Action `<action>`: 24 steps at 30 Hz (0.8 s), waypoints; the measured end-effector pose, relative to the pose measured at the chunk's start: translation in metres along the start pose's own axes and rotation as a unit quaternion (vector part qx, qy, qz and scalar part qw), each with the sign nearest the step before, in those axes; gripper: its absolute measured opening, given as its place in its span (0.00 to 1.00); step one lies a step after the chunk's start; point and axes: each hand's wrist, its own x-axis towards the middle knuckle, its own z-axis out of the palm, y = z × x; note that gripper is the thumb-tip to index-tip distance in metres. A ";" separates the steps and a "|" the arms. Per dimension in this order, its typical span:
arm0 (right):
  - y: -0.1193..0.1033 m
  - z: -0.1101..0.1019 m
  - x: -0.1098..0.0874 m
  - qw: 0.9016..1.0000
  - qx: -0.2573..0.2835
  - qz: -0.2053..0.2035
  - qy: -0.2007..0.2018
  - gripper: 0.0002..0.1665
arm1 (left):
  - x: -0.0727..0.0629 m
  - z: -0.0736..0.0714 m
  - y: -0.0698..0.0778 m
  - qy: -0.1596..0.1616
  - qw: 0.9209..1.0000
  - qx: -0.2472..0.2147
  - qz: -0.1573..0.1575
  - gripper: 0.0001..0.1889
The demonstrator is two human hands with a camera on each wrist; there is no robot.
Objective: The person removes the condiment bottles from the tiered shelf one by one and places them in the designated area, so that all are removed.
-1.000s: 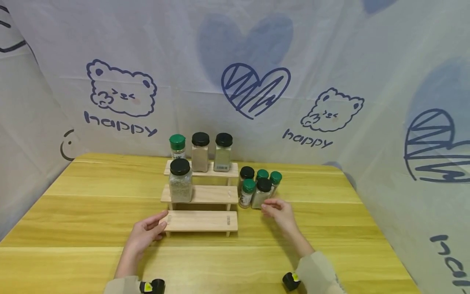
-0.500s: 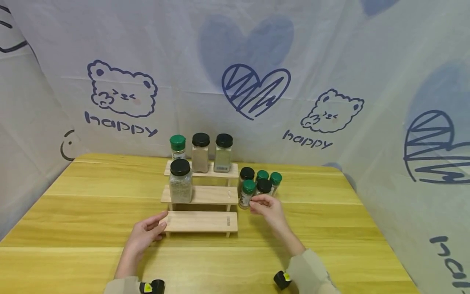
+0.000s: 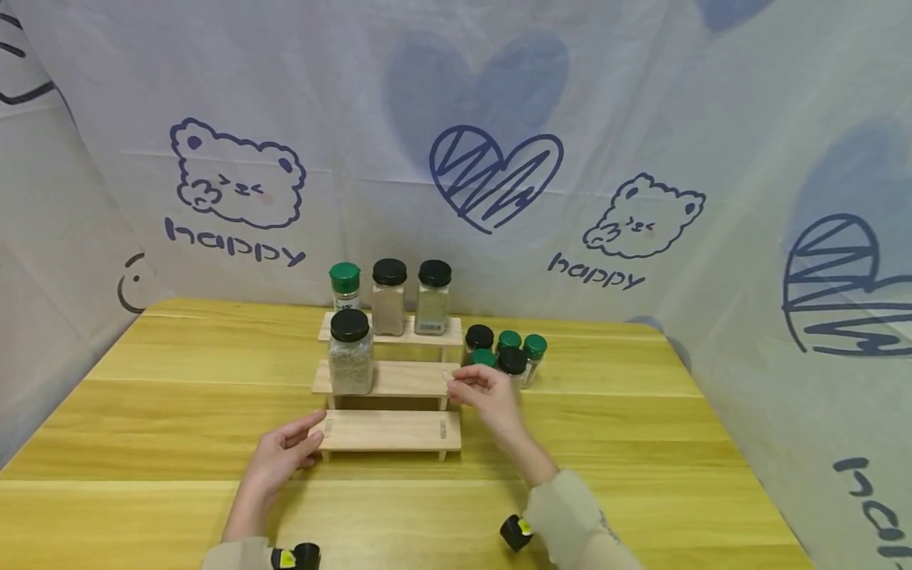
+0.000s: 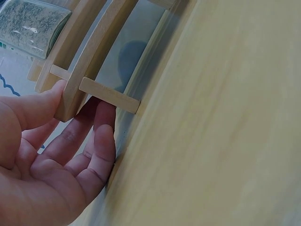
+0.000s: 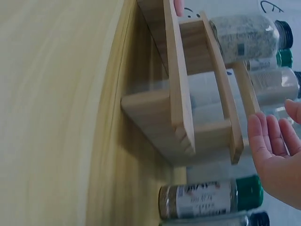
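Note:
A three-tier wooden spice rack [image 3: 388,430] stands on the table. My left hand [image 3: 279,455] grips the left end of its lowest shelf; in the left wrist view the thumb [image 4: 44,106] lies on the board's edge and the fingers curl underneath. My right hand [image 3: 492,400], holding nothing, hovers at the right end of the middle shelf with fingers loosely bent. On that shelf's left sits a large black-capped spice jar [image 3: 351,360]. The top shelf carries a green-capped bottle [image 3: 345,279] and two black-capped jars [image 3: 389,305].
Right of the rack several spice bottles [image 3: 511,362] with black or green caps stand close together, partly behind my right hand. In the right wrist view a labelled green-capped bottle [image 5: 204,197] is beside the rack. A printed cloth [image 3: 499,95] hangs behind the table [image 3: 606,412].
My right hand has moved left, from in front of the bottle cluster to the middle shelf's right end. The left hand, rack and bottles have stayed put.

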 end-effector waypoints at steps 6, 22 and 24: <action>-0.002 0.017 0.006 1.000 0.005 -0.013 -0.009 0.14 | -0.001 0.001 -0.001 -0.002 1.000 0.000 0.003 0.22; -0.004 0.061 0.020 0.998 -0.049 -0.042 -0.027 0.24 | 0.000 0.000 -0.001 0.001 1.000 0.000 0.005 0.22; -0.001 0.067 0.023 0.996 -0.056 -0.058 -0.030 0.25 | 0.000 0.000 -0.001 0.001 1.000 0.000 0.006 0.22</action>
